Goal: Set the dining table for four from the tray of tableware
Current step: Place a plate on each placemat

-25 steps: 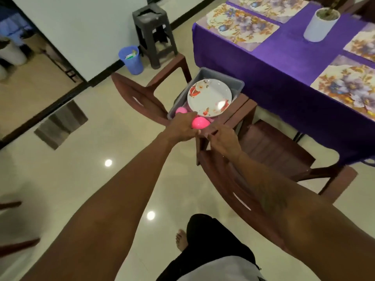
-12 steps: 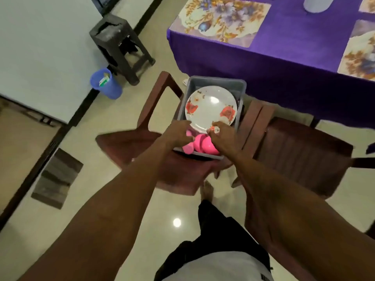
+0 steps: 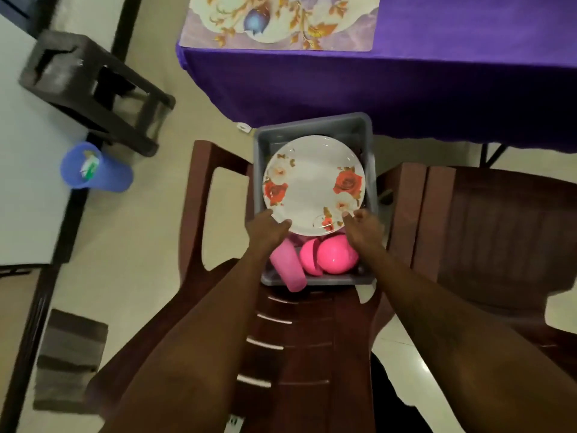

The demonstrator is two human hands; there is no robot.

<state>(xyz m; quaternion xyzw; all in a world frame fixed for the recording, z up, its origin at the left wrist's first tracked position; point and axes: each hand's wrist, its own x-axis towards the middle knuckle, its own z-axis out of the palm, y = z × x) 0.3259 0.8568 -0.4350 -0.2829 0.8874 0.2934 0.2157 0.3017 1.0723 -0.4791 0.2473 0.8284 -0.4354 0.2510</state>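
A grey plastic tray (image 3: 315, 126) rests on the seat of a brown chair (image 3: 299, 332). Inside lies a white plate with red roses (image 3: 312, 182), and near the tray's front edge are two pink bowls (image 3: 334, 256) and a pink cup (image 3: 285, 267). My left hand (image 3: 265, 231) grips the plate's near-left rim with the thumb on top. My right hand (image 3: 363, 225) touches the near-right rim with its fingertips. What lies under the plate is hidden. The purple-clothed dining table (image 3: 406, 76) stands just beyond the tray, with a floral placemat (image 3: 281, 23) on it.
A second brown chair (image 3: 487, 239) stands to the right, tucked near the table. A dark plastic stool (image 3: 90, 89) and a blue bin (image 3: 93, 168) sit on the tiled floor at the left by a white wall. A striped mat (image 3: 68, 360) lies lower left.
The view has closed in over the tray. Both hands moved from the pink bowls at the tray's front onto the plate's near rim.
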